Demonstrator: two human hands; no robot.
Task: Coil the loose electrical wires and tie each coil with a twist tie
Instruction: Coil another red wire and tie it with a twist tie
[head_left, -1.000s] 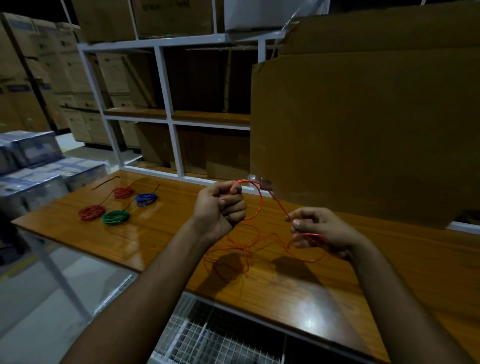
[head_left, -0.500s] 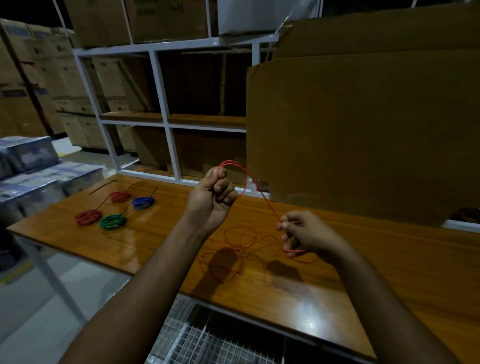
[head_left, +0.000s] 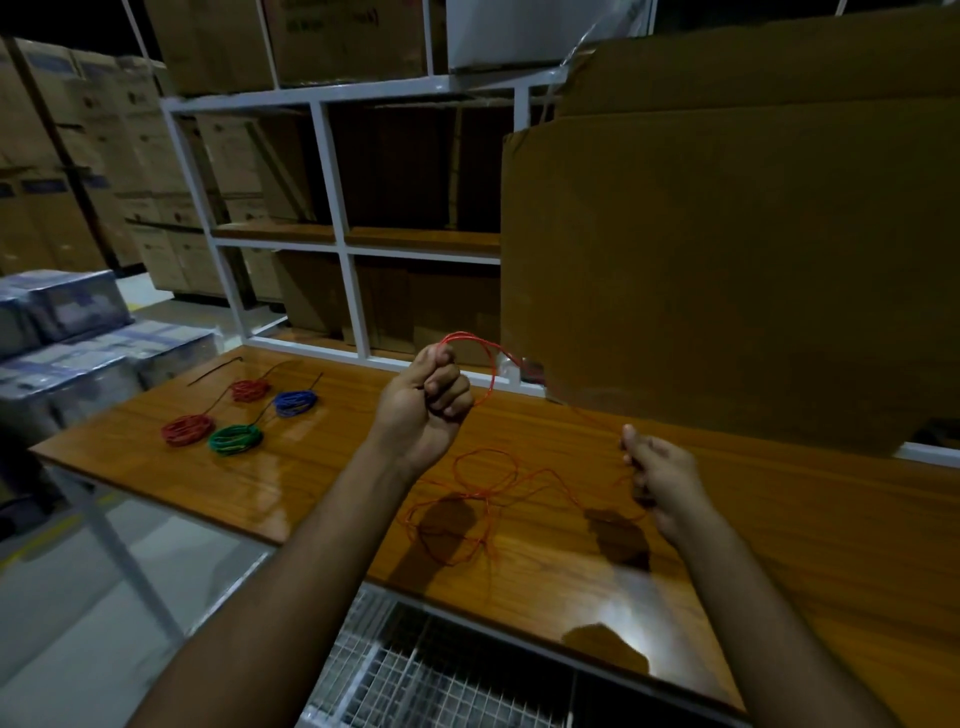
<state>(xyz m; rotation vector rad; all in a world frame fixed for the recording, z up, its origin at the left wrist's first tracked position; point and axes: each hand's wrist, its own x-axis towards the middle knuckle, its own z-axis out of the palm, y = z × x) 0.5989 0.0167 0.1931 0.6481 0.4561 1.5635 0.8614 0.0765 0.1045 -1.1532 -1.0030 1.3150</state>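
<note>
My left hand (head_left: 427, 409) is raised above the wooden table (head_left: 311, 483) and grips small loops of a thin red wire (head_left: 483, 358). The wire runs from there down to my right hand (head_left: 655, 475), which pinches it farther right. The rest of the red wire lies in loose loops (head_left: 470, 506) on the table between and below my hands. At the table's left lie finished coils: two red (head_left: 187, 430) (head_left: 250, 389), one green (head_left: 235, 439) and one blue (head_left: 295, 402).
A large cardboard sheet (head_left: 727, 270) leans upright behind the table on the right. A white metal shelf frame (head_left: 332, 218) stands at the back. A thin dark tie (head_left: 215, 373) lies at the far left. Wrapped boxes (head_left: 78, 343) sit left of the table.
My right hand has moved right and away from my left, drawing the wire out between them. My left hand has risen slightly with its loops.
</note>
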